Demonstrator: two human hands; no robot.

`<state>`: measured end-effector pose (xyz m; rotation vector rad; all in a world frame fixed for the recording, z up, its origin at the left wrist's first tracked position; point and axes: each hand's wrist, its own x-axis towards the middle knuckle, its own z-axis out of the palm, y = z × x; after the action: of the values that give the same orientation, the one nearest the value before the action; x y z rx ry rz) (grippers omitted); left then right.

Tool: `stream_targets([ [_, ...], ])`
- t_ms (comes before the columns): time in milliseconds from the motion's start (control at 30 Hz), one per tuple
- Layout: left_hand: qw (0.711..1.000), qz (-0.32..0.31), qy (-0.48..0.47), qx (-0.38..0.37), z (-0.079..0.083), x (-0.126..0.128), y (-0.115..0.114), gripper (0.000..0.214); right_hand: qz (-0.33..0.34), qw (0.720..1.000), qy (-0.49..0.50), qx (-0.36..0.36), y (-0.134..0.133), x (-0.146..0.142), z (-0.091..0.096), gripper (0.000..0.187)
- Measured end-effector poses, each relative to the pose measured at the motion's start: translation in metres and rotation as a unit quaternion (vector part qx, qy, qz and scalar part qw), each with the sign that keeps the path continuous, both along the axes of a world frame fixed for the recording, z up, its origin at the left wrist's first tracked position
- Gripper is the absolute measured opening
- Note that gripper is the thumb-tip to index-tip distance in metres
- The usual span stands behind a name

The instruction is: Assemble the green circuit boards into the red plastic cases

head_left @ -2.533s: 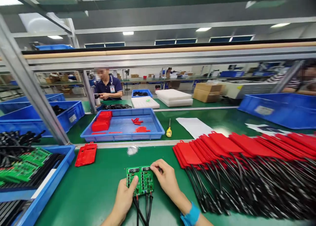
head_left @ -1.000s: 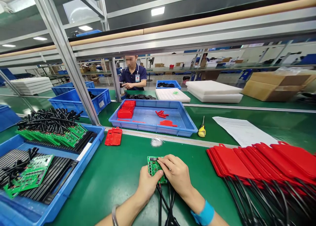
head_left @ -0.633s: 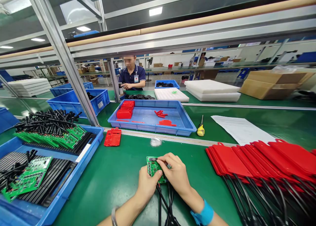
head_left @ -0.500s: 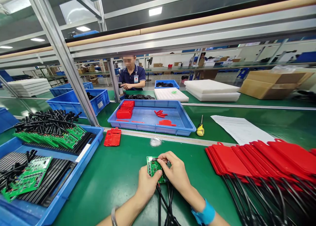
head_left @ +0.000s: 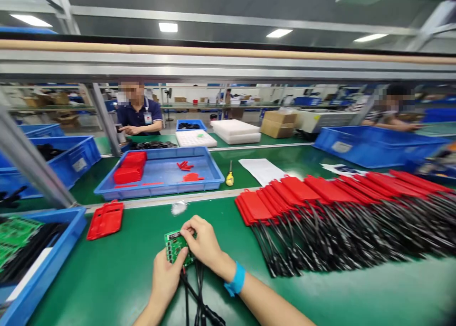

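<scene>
A green circuit board (head_left: 173, 246) with black cables (head_left: 194, 293) trailing from its lower edge is held up over the green bench. My left hand (head_left: 167, 271) grips its left and lower side, thumb on the face. At the upper right, my right hand (head_left: 202, 239) has thumb and forefinger closed at the board's top edge, by a dark display part; anything small in that pinch is hidden. An open red plastic case half (head_left: 106, 220) lies to the left. Beyond the board sits a small clear plastic bag (head_left: 178, 207).
A blue tray (head_left: 210, 186) holds red parts. Left stands a blue bin (head_left: 73, 236) of circuit boards. Rows of red cased units (head_left: 285, 193) with black cables fill the right. A yellow screwdriver (head_left: 230, 178) and paper (head_left: 261, 171) lie behind. Two people sit across the bench.
The view has turned to the right, so the scene sits further left and more red units show. Both hands keep the same hold on the circuit board.
</scene>
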<state>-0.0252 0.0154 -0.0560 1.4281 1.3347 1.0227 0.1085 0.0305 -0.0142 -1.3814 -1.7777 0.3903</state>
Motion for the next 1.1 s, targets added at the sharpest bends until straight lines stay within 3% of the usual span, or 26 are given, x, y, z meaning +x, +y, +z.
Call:
stream_targets([
  [133, 1.000, 0.001, -0.019, -0.022, -0.003, -0.005, 0.003, 0.045, 0.001, 0.999, -0.031, -0.021, -0.003, -0.003, 0.006, 0.010],
  [300, 0.995, -0.003, -0.090, -0.041, -0.002, -0.004, 0.005, 0.046, 0.096, 0.994, -0.007, -0.058, 0.001, 0.000, 0.012, 0.011],
  [433, 0.990, 0.004, -0.129, -0.055, 0.000, 0.001, 0.007, 0.047, 0.113, 0.990, 0.010, -0.083, 0.040, 0.020, 0.007, 0.019],
  [600, 0.982, 0.021, -0.171, -0.073, 0.003, 0.004, 0.008, 0.052, 0.038, 0.994, -0.043, -0.094, 0.104, 0.032, -0.010, 0.020],
  [733, 0.976, 0.033, -0.196, -0.090, 0.006, 0.006, 0.008, 0.056, 0.012, 0.992, -0.082, -0.099, 0.122, 0.025, -0.024, 0.018],
  [933, 0.950, 0.040, -0.275, -0.141, 0.018, 0.006, 0.006, 0.059, 0.012, 0.992, -0.026, -0.122, 0.099, 0.039, -0.017, 0.022],
  [1100, 0.918, 0.035, -0.352, -0.177, 0.027, 0.005, 0.002, 0.051, 0.066, 0.966, 0.089, -0.234, 0.031, 0.053, -0.005, 0.060],
])
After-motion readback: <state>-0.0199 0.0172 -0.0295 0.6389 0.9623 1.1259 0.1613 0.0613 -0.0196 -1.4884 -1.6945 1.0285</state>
